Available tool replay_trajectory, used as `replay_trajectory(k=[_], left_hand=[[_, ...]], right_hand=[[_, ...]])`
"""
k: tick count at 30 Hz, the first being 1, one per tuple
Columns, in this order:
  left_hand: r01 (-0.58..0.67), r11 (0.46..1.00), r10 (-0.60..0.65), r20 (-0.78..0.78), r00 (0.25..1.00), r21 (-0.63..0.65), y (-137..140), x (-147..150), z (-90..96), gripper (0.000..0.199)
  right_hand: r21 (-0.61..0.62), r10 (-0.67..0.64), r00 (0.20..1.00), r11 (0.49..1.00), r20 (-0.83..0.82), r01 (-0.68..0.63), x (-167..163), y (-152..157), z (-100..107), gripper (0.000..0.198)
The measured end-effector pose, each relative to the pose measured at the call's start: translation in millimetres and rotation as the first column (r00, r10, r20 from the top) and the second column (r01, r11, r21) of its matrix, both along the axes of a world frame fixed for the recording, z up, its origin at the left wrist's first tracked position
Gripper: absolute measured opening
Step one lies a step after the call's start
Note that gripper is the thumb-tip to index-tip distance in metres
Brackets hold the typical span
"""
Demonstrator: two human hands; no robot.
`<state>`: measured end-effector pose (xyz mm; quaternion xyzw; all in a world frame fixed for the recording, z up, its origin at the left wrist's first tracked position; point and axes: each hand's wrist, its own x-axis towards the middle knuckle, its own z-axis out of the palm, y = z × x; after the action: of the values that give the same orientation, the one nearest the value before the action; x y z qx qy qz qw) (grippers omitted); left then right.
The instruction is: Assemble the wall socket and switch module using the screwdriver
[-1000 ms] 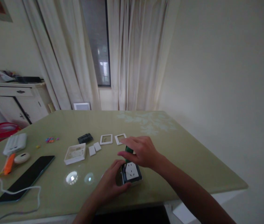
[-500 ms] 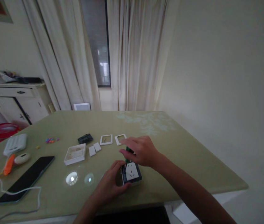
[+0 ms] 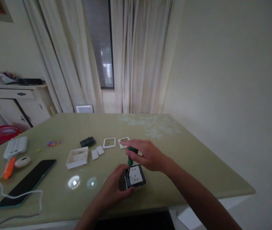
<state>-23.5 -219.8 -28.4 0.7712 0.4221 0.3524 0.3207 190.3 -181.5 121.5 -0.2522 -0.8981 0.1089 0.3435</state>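
A wall socket point(image 3: 136, 175) with a white face and dark surround sits in a white box near the table's front edge. My left hand point(image 3: 115, 183) grips its left side, thumb along the front and fingers behind. In my right hand point(image 3: 148, 155) is a screwdriver point(image 3: 130, 161) with a green handle, held between thumb and fingers. It stands nearly upright, its shaft meeting the socket's left side. The exact spot of the tip is too small to make out. Two white square frames point(image 3: 109, 143) lie beyond my hands, the right one close to my right fingertips.
Left of my hands are a white open box point(image 3: 77, 157), two small white plates point(image 3: 94, 154) and a dark socket part point(image 3: 87, 142). Farther left lie a black tablet-like slab point(image 3: 28, 183), a white cable point(image 3: 40, 201), an orange item point(image 3: 10, 168) and small colourful pieces point(image 3: 51, 143).
My right fingers have shifted and spread on the screwdriver, so more of its green handle shows. My left hand and the socket have stayed in place.
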Motion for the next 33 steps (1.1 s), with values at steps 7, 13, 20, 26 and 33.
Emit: replay_trajectory(k=[7,13,20,26,33], left_hand=[[-0.023,1.000,0.023,0.009,1.000,0.000,-0.4,-1.7,-6.2,0.067],[0.002,1.000,-0.002,0.012,1.000,-0.006,-0.5,-1.4,-3.6,0.065],[0.022,1.000,-0.022,0.000,1.000,-0.017,-0.3,-1.2,-1.1,0.062],[0.016,1.000,-0.016,-0.006,1.000,-0.020,-0.4,-0.6,-0.9,0.063],[0.005,1.000,-0.005,-0.008,1.000,-0.007,0.7,-1.3,-4.4,0.064]], right_hand=[[-0.070,0.043,0.999,0.997,0.008,-0.043,-1.5,-3.5,0.6,0.055],[0.028,-0.135,0.990,0.991,0.046,0.134,-5.7,-0.5,-2.5,0.047],[0.028,-0.171,0.983,0.985,0.064,0.170,-4.4,2.0,-1.1,0.033],[-0.014,-0.028,0.999,0.999,0.043,0.029,-3.2,1.5,-2.5,0.033],[-0.110,0.106,0.994,0.988,-0.004,-0.106,-3.6,-0.4,-1.0,0.047]])
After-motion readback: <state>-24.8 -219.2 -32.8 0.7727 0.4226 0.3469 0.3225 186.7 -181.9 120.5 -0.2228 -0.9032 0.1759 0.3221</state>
